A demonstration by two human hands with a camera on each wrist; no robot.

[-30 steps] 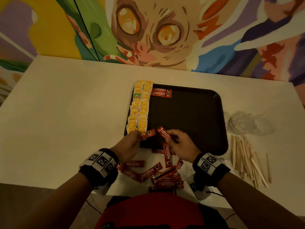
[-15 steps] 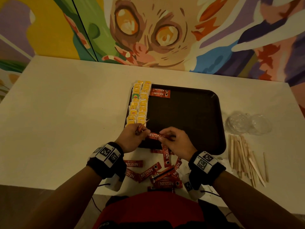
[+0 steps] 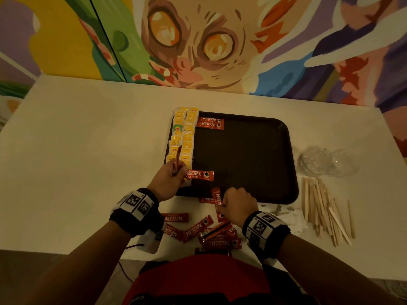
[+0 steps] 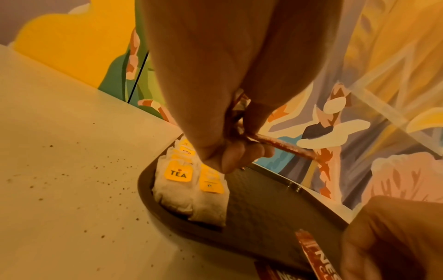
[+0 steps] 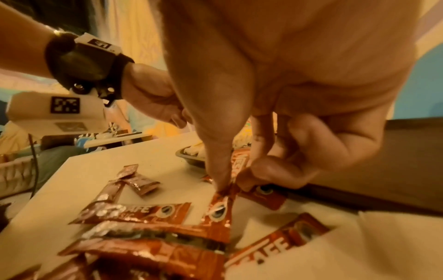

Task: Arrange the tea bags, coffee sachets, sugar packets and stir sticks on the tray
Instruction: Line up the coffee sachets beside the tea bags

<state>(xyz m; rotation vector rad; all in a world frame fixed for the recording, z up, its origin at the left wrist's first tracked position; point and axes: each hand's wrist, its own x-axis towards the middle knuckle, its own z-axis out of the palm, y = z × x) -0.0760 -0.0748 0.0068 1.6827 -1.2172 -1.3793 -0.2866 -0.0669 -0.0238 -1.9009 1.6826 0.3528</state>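
My tray (image 3: pixel 286 137) held two tea bag rows (image 3: pixel 184 137) and two sachets (image 3: pixel 210 123); my left hand (image 3: pixel 167 183) and right hand (image 3: pixel 239 201) each pinched sachets

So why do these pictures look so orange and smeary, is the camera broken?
Head view: dim warm light, though the sachet print on the tray stays readable. Left wrist view: strong yellow cast, and the left hand fills the frame. Right wrist view: the right hand and nearest coffee sachets are smeared, edges bent.
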